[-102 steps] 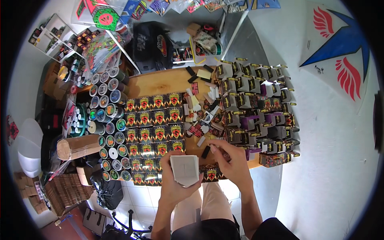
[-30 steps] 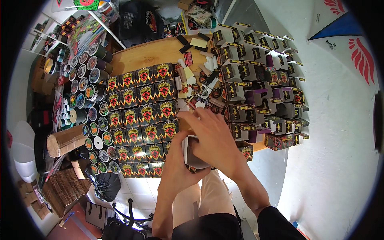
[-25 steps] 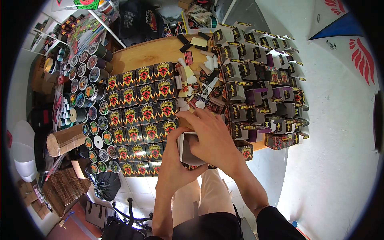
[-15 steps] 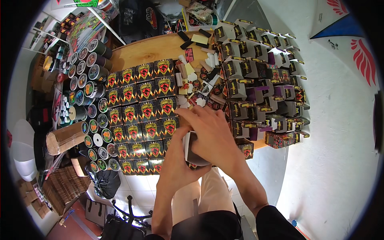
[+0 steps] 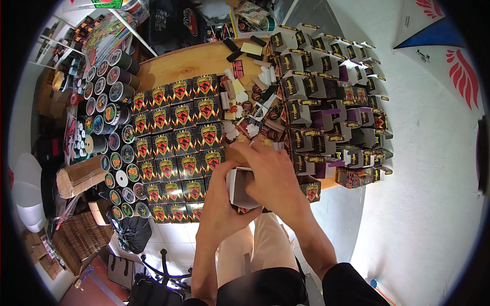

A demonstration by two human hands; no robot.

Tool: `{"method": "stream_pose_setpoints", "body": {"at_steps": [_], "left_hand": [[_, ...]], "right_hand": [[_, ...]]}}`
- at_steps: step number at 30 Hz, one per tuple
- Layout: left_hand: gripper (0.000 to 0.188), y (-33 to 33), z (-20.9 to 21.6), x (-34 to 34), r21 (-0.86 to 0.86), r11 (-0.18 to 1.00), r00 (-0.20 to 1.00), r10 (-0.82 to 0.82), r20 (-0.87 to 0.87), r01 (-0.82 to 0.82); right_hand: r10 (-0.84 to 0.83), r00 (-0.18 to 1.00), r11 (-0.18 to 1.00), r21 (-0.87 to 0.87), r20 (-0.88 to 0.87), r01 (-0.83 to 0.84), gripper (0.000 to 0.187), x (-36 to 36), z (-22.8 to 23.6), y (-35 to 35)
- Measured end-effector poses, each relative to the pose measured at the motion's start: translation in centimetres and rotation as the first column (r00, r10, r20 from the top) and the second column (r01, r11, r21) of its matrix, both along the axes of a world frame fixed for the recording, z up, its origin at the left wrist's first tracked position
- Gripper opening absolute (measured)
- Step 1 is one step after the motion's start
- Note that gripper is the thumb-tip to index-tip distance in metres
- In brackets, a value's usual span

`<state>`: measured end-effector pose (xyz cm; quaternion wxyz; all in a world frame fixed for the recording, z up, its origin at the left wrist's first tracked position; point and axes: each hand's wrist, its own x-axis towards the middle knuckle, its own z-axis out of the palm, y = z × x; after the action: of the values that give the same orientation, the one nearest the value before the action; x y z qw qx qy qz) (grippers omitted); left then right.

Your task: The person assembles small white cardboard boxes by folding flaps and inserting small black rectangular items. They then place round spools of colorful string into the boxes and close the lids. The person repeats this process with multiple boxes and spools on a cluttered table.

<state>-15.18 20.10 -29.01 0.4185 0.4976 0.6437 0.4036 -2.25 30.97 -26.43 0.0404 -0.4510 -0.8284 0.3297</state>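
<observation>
Head view: the left hand (image 5: 219,213) is wrapped around an open box (image 5: 240,189) at lower middle, likely to keep it steady. The right hand (image 5: 275,179) covers part of the box's mouth; I cannot tell if it grips anything. Closed boxes (image 5: 189,166) sit in rows at left, maybe to save room.
</observation>
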Motion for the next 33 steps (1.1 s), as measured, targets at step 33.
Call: {"method": "stream_pose_setpoints", "body": {"at_steps": [33], "left_hand": [[0.094,0.7,0.1,-1.7,-0.027,0.992,0.992,0.127,-0.005,-0.127]], "right_hand": [[-0.242,0.963,0.969,-0.091,-0.119,0.232,0.032,3.1,-6.6,3.0]]}}
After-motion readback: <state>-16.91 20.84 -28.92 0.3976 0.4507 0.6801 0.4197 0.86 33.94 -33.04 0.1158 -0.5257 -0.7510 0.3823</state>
